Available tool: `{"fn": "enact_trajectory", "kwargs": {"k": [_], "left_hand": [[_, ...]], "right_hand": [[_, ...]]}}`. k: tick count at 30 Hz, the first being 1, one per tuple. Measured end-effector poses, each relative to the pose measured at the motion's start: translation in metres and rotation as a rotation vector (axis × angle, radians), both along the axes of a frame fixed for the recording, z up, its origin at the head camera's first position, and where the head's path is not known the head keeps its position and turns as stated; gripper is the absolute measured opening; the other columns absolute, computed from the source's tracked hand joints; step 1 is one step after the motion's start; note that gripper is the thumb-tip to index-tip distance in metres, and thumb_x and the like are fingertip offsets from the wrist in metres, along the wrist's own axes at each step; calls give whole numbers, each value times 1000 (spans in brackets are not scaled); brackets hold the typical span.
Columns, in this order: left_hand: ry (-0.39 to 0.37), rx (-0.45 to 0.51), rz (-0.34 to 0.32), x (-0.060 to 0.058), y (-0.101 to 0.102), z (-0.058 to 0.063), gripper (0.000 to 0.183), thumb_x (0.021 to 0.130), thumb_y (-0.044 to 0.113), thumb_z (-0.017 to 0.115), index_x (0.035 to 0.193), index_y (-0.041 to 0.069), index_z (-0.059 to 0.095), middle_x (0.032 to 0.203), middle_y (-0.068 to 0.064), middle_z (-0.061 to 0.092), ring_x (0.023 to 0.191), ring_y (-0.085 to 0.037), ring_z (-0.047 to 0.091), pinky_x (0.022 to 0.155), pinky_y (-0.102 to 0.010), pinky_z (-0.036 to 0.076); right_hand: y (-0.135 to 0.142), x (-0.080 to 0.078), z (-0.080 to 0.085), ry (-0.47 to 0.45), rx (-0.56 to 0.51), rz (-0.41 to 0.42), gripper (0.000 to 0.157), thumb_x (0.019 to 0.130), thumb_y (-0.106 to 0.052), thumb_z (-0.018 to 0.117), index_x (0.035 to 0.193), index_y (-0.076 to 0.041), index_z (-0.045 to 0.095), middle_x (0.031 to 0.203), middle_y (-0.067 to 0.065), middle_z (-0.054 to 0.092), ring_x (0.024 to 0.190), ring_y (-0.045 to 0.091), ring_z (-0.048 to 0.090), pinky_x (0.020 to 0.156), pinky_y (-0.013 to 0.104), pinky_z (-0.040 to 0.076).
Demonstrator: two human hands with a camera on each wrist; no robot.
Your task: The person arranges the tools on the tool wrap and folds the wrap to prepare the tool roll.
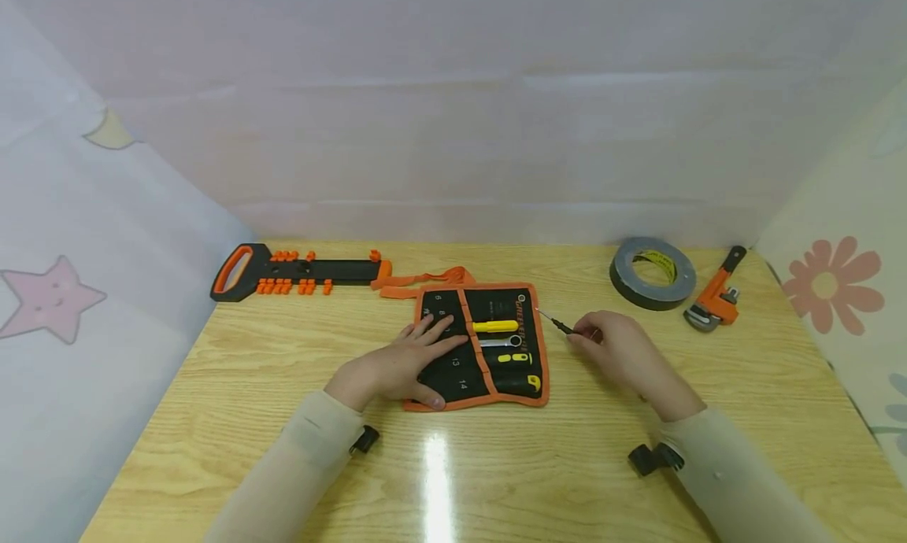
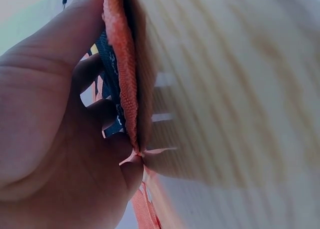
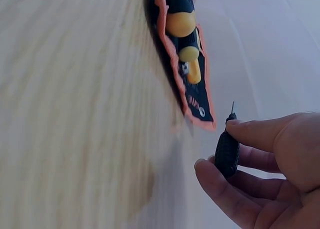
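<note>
A black tool pouch (image 1: 489,303) with orange edging lies unrolled on the table. My left hand (image 1: 404,362) rests on its left part with fingers spread, over the printed numbers. In the left wrist view, the thumb and fingers lie along the pouch's orange edge (image 2: 122,54). Pockets on the right side hold a yellow handle (image 1: 496,326), a ring-ended wrench (image 1: 513,341) and two black-and-yellow tools, one a handle (image 1: 534,383). Just right of the pouch, my right hand (image 1: 620,350) pinches a small black screwdriver (image 3: 228,151), its thin tip pointing toward the pouch's upper right edge.
A black and orange rack (image 1: 347,271) with clips lies at the back left. The pouch's orange straps (image 1: 418,279) trail toward it. At the back right are a roll of tape (image 1: 652,299) and an orange pipe wrench (image 1: 714,293). Fabric walls border the table (image 1: 538,464).
</note>
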State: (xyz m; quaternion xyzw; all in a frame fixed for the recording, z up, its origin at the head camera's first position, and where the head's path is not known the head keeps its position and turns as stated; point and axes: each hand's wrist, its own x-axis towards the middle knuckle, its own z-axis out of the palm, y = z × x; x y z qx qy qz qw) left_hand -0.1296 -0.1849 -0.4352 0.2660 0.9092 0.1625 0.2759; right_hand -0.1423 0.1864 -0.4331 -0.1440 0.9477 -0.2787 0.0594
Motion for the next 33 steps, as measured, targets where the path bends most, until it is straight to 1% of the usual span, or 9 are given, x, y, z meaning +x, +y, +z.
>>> {"fn": "enact_trajectory", "kwargs": {"k": [6, 10, 15, 21, 25, 28, 31, 33], "left_hand": [[11, -5, -8, 0, 0, -1, 109, 89, 47, 85, 175, 35, 18, 184, -2, -6, 170, -38, -8, 137, -62, 3], [16, -10, -7, 0, 0, -2, 109, 89, 48, 85, 175, 35, 18, 184, -2, -6, 170, -37, -8, 137, -62, 3], [22, -19, -9, 1, 0, -2, 109, 89, 49, 85, 175, 36, 18, 184, -2, -6, 170, -37, -8, 136, -65, 1], [31, -25, -12, 1, 0, 0, 109, 89, 49, 84, 175, 35, 18, 184, -3, -4, 170, -37, -6, 135, -66, 1], [24, -22, -11, 1, -1, 0, 109, 89, 49, 84, 175, 35, 18, 184, -3, -4, 170, -37, -7, 135, -65, 1], [22, -20, -10, 1, -1, 0, 108, 90, 49, 84, 175, 36, 18, 184, -2, -5, 170, -36, -7, 135, -65, 0], [23, -17, -13, 1, -2, -1, 108, 90, 50, 83, 175, 36, 18, 184, -2, -5, 170, -36, -8, 135, -65, 0], [23, -17, -16, 0, -2, -1, 107, 91, 50, 83, 175, 35, 18, 184, -3, -5, 170, -36, -8, 135, -65, 0]], "right_hand": [[-19, -12, 2, -3, 13, 52, 16, 105, -22, 72, 104, -7, 79, 92, 2, 76, 81, 15, 64, 77, 40, 55], [-30, -17, 1, 4, 7, 81, 15, 105, -22, 72, 104, -9, 79, 91, 1, 76, 80, 14, 64, 77, 40, 55], [-42, -21, 1, -5, -3, 99, 16, 106, -24, 71, 107, -10, 80, 93, 1, 76, 82, 14, 66, 79, 40, 57], [-54, -28, 3, -10, 38, 110, 16, 106, -26, 71, 101, -13, 78, 92, 0, 75, 80, 14, 65, 76, 39, 55], [-62, -34, 2, -12, 54, 119, 18, 107, -27, 71, 109, -12, 81, 100, 2, 78, 87, 18, 70, 81, 42, 58], [-68, -38, 1, 12, 58, 142, 21, 106, -25, 72, 115, -9, 81, 109, 7, 79, 97, 23, 73, 90, 47, 60], [-72, -42, -1, 36, 66, 155, 21, 105, -23, 73, 118, -8, 81, 115, 10, 79, 106, 28, 74, 98, 50, 60], [-75, -45, -3, 42, 76, 159, 22, 105, -23, 73, 118, -8, 81, 116, 10, 79, 108, 29, 73, 100, 51, 59]]}}
